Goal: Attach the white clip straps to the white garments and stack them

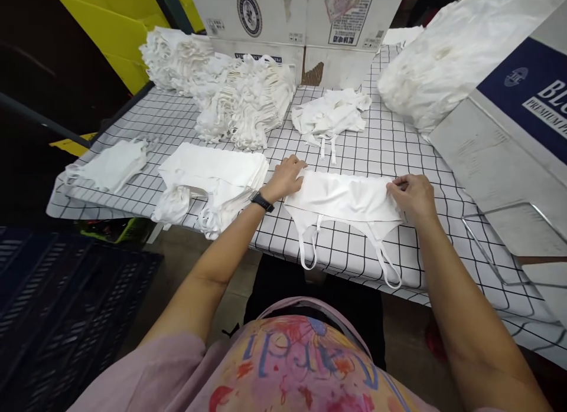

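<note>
A white strappy bra top [349, 195] lies flat on the checked cloth in front of me, its wide band away from me and its thin straps hanging toward the table's front edge. My left hand [286, 177], with a black watch on the wrist, grips the band's left corner. At the opposite corner, my right hand [415, 195] pinches the fabric between thumb and fingers. Some wrinkles run across the band. Left of my left hand sits a neat stack of white tops [217, 167], straps hanging over the edge. Behind the bra top lies a crumpled white garment [330, 114].
The table [270, 226] has a white grid cloth. Large heaps of white garments [248, 99] stand at the back left, and a small white pile [113, 163] at far left. A white carton [274, 22], a plastic-wrapped bundle [443, 64] and another box [487, 170] border the back and right.
</note>
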`<state>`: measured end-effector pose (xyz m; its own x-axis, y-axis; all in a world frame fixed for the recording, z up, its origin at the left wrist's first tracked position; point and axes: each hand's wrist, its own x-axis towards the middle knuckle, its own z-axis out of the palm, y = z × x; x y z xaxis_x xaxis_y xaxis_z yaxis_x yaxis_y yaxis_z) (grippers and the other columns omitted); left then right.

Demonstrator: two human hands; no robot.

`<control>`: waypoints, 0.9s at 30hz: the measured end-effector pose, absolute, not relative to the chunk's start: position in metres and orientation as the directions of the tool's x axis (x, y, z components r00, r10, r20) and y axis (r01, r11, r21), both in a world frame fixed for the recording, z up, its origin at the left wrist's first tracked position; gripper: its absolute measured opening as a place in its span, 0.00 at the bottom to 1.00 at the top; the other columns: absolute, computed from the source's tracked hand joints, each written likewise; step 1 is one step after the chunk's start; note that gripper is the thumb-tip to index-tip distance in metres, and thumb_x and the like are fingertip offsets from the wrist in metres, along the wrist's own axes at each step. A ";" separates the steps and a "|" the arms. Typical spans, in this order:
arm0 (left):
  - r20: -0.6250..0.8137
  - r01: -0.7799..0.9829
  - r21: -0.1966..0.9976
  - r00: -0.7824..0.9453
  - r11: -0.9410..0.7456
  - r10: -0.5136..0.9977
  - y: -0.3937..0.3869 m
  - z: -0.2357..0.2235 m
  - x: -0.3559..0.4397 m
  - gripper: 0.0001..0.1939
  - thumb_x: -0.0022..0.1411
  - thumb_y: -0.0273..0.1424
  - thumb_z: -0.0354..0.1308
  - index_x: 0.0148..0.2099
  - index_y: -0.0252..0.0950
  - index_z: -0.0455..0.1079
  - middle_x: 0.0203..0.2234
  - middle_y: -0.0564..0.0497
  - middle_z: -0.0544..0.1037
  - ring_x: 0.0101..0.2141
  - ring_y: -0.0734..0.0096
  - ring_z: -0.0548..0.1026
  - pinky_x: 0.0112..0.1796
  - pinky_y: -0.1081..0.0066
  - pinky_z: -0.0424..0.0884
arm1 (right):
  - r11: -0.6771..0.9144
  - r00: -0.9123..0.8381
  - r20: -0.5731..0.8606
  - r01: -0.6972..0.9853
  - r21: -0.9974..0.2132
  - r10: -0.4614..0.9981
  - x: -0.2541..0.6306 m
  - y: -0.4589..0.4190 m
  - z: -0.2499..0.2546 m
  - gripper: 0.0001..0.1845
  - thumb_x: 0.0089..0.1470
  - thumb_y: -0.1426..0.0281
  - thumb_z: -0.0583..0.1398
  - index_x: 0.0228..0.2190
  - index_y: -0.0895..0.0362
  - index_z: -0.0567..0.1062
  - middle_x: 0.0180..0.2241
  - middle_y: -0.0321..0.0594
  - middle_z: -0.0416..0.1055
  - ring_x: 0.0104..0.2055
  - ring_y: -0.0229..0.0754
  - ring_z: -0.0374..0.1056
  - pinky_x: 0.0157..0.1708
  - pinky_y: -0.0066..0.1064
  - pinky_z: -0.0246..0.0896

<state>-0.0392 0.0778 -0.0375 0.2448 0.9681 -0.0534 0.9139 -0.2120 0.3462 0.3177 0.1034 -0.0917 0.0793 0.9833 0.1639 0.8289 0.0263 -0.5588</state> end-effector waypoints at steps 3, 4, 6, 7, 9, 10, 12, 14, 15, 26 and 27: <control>-0.087 0.921 0.322 0.260 -0.220 0.962 0.092 -0.039 -0.035 0.13 0.67 0.27 0.54 0.52 0.35 0.71 0.55 0.39 0.70 0.59 0.47 0.67 0.55 0.45 0.68 | -0.088 0.183 0.093 0.785 -0.614 0.979 0.312 0.101 -0.081 0.04 0.46 0.66 0.62 0.27 0.51 0.71 0.26 0.39 0.70 0.34 0.50 0.69 0.49 0.48 0.66; -0.091 0.924 0.316 0.258 -0.217 0.962 0.095 -0.039 -0.034 0.10 0.66 0.26 0.55 0.48 0.35 0.72 0.54 0.39 0.70 0.58 0.47 0.68 0.54 0.45 0.68 | -0.109 0.209 0.086 0.767 -0.632 0.974 0.311 0.099 -0.077 0.04 0.46 0.67 0.62 0.27 0.51 0.71 0.26 0.39 0.71 0.34 0.49 0.70 0.48 0.47 0.67; -0.092 0.926 0.315 0.250 -0.209 0.964 0.099 -0.038 -0.035 0.05 0.65 0.25 0.55 0.42 0.36 0.72 0.52 0.40 0.72 0.57 0.47 0.68 0.53 0.45 0.68 | -0.138 0.256 0.083 0.736 -0.663 0.963 0.311 0.096 -0.073 0.05 0.46 0.67 0.61 0.28 0.51 0.70 0.27 0.39 0.72 0.34 0.49 0.70 0.47 0.45 0.67; -0.092 0.926 0.317 0.245 -0.204 0.965 0.101 -0.038 -0.036 0.05 0.65 0.25 0.55 0.40 0.36 0.71 0.51 0.40 0.72 0.56 0.47 0.69 0.52 0.45 0.68 | -0.146 0.271 0.083 0.724 -0.674 0.959 0.311 0.095 -0.071 0.05 0.46 0.67 0.61 0.29 0.51 0.70 0.27 0.39 0.72 0.34 0.49 0.70 0.46 0.44 0.67; -0.080 0.928 0.318 0.231 -0.195 0.970 0.103 -0.040 -0.039 0.04 0.64 0.24 0.55 0.38 0.36 0.71 0.49 0.40 0.73 0.56 0.46 0.69 0.51 0.45 0.68 | -0.150 0.284 0.081 0.702 -0.697 0.955 0.313 0.094 -0.071 0.06 0.46 0.67 0.61 0.30 0.52 0.70 0.28 0.38 0.73 0.33 0.48 0.71 0.44 0.43 0.68; -0.064 0.928 0.321 0.220 -0.189 0.973 0.104 -0.042 -0.041 0.05 0.63 0.24 0.55 0.37 0.36 0.70 0.49 0.40 0.73 0.55 0.45 0.69 0.51 0.45 0.68 | -0.153 0.293 0.079 0.689 -0.709 0.953 0.313 0.094 -0.071 0.06 0.46 0.68 0.61 0.31 0.52 0.71 0.28 0.38 0.74 0.33 0.47 0.71 0.43 0.42 0.68; -0.020 0.925 0.338 0.195 -0.177 0.981 0.106 -0.045 -0.046 0.05 0.62 0.24 0.55 0.37 0.36 0.70 0.48 0.39 0.73 0.54 0.45 0.70 0.50 0.46 0.68 | -0.166 0.316 0.068 0.658 -0.735 0.946 0.314 0.095 -0.071 0.09 0.44 0.69 0.62 0.32 0.52 0.73 0.27 0.37 0.74 0.32 0.46 0.70 0.41 0.41 0.69; 0.013 0.910 0.374 0.185 -0.176 0.983 0.108 -0.048 -0.051 0.04 0.59 0.23 0.56 0.35 0.37 0.70 0.46 0.40 0.75 0.50 0.48 0.72 0.49 0.49 0.69 | -0.187 0.341 0.047 0.622 -0.761 0.939 0.313 0.097 -0.071 0.11 0.42 0.71 0.62 0.33 0.53 0.75 0.26 0.36 0.73 0.30 0.45 0.69 0.39 0.40 0.69; 0.021 0.900 0.396 0.187 -0.181 0.982 0.109 -0.049 -0.053 0.04 0.58 0.23 0.56 0.34 0.37 0.70 0.43 0.41 0.75 0.48 0.50 0.73 0.48 0.51 0.69 | -0.200 0.350 0.029 0.601 -0.774 0.936 0.312 0.098 -0.070 0.12 0.41 0.72 0.62 0.33 0.53 0.75 0.25 0.35 0.73 0.30 0.44 0.69 0.38 0.40 0.69; 0.056 0.863 0.469 0.185 -0.189 0.981 0.111 -0.054 -0.053 0.05 0.49 0.25 0.58 0.32 0.37 0.72 0.32 0.47 0.77 0.35 0.59 0.73 0.41 0.59 0.69 | -0.306 0.327 -0.183 0.381 -0.872 0.927 0.305 0.094 -0.048 0.09 0.39 0.76 0.67 0.28 0.58 0.78 0.24 0.35 0.70 0.24 0.38 0.64 0.22 0.30 0.60; 0.059 0.863 0.469 0.183 -0.190 0.981 0.111 -0.054 -0.052 0.04 0.49 0.25 0.58 0.31 0.37 0.72 0.33 0.46 0.77 0.36 0.59 0.74 0.41 0.59 0.69 | -0.304 0.324 -0.183 0.376 -0.875 0.928 0.306 0.093 -0.047 0.08 0.40 0.77 0.67 0.27 0.58 0.77 0.24 0.35 0.70 0.24 0.38 0.64 0.22 0.30 0.60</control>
<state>-0.0524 0.1105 -0.0544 0.1834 0.9813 0.0592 0.8628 -0.1895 0.4687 0.3056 0.0934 -0.0472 0.3241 0.9282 -0.1829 0.3761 -0.3038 -0.8754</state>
